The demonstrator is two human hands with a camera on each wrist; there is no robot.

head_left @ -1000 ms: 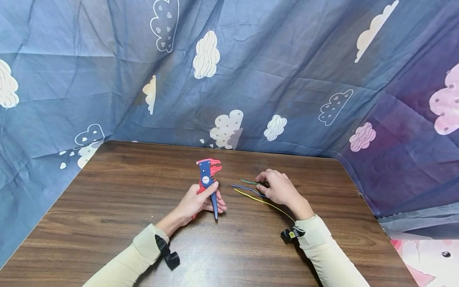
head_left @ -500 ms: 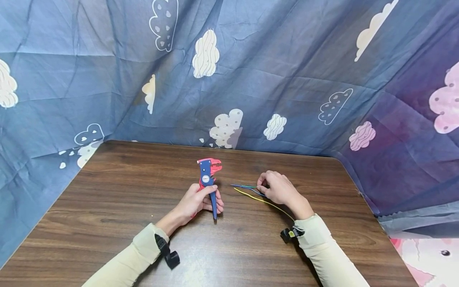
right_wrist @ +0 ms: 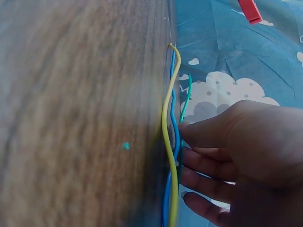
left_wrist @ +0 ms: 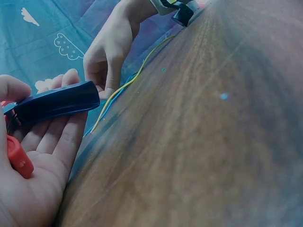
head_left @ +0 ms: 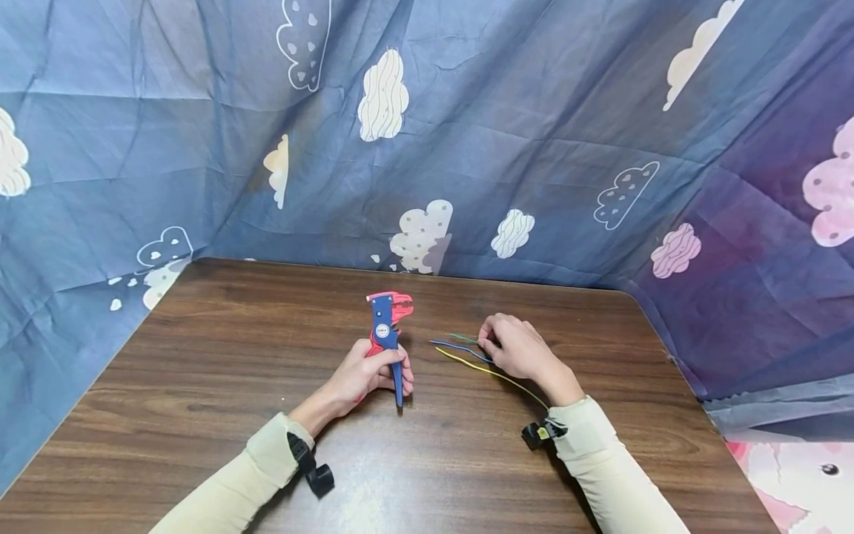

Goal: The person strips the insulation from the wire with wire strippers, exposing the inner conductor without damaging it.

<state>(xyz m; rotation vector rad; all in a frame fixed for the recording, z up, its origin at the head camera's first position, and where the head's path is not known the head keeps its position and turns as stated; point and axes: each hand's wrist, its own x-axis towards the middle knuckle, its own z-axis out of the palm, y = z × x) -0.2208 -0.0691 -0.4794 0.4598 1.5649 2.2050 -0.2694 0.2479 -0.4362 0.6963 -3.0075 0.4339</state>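
Note:
My left hand (head_left: 360,377) grips a wire stripper (head_left: 382,317) with a blue body, red jaws and red-and-blue handles. Its head points away from me over the table. In the left wrist view the thumb lies over the blue handle (left_wrist: 57,105), and the fingers are behind it. To the right, my right hand (head_left: 525,351) pinches a green wire (right_wrist: 189,94) between thumb and fingertips. The green wire's free end sticks out leftward toward the stripper. Just below it lie a blue wire (head_left: 457,346) and a longer yellow wire (head_left: 480,368), partly under the right hand and wrist.
The brown wooden table (head_left: 427,460) carries small green and blue specks, one speck (right_wrist: 126,145) being near the wires. A blue cloud-print cloth (head_left: 534,133) hangs behind the table's far edge. Black straps with cameras sit on both wrists.
The green wire's free end dips to the blue wire, then rises away from it again. My right hand's fingertips have drawn together on it. The stripper stays nearly in place.

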